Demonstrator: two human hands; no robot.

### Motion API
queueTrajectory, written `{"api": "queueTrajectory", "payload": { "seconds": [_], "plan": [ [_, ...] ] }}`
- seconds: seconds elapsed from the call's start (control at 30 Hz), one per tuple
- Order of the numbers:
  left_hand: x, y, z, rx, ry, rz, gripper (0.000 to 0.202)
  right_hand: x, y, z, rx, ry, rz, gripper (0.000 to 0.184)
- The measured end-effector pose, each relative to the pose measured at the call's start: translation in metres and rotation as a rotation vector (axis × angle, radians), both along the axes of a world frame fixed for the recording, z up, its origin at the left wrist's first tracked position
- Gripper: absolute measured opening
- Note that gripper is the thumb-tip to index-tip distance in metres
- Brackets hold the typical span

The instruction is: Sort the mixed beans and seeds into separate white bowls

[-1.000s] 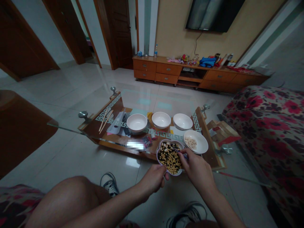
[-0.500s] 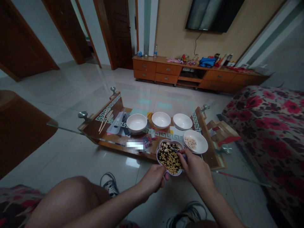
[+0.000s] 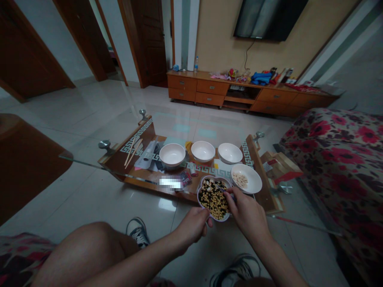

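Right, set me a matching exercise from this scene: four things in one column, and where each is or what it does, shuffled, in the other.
Things:
1. left hand
2. right hand
3. wide white bowl
4. chopsticks

Places or states:
A. holds pale pieces
B. at the left end of the glass table
C. over the mixed beans
D. holds the lobed bowl

Pairs: 1-D, 2-C, 3-A, 4-B

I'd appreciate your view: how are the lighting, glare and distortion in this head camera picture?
Head view: dim, underexposed room; the wide lens bends the door frames; the glass tabletop and tile floor show glare; a pixelated patch hides one item; the bowl of beans stays fairly sharp.
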State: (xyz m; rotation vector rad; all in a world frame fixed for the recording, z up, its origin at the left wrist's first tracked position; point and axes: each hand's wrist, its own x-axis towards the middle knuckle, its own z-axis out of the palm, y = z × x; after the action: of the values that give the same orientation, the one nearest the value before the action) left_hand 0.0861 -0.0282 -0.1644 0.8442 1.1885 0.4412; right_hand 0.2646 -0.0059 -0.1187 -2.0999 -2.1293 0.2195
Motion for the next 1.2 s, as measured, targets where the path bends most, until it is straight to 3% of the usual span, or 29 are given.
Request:
{"api": "queueTrajectory", "payload": {
  "seconds": [0.43,0.7,1.0,1.2],
  "plan": [
    [0.000,-0.001,0.000,0.005,-0.022,-0.002,0.040,0.006,-0.002,0.007,0.144,0.054,0.019,0.030],
    [0.001,0.000,-0.003,0.006,-0.013,-0.008,0.041,0.023,0.002,0.014,0.241,0.008,-0.111,0.029],
    [0.001,-0.001,0.004,0.001,-0.011,-0.020,0.043,0.025,0.001,0.023,0.265,-0.054,-0.290,0.028],
    [0.001,0.000,0.005,-0.005,-0.003,-0.022,0.042,0.026,0.000,0.024,0.267,-0.060,-0.326,0.029]
  ]
}}
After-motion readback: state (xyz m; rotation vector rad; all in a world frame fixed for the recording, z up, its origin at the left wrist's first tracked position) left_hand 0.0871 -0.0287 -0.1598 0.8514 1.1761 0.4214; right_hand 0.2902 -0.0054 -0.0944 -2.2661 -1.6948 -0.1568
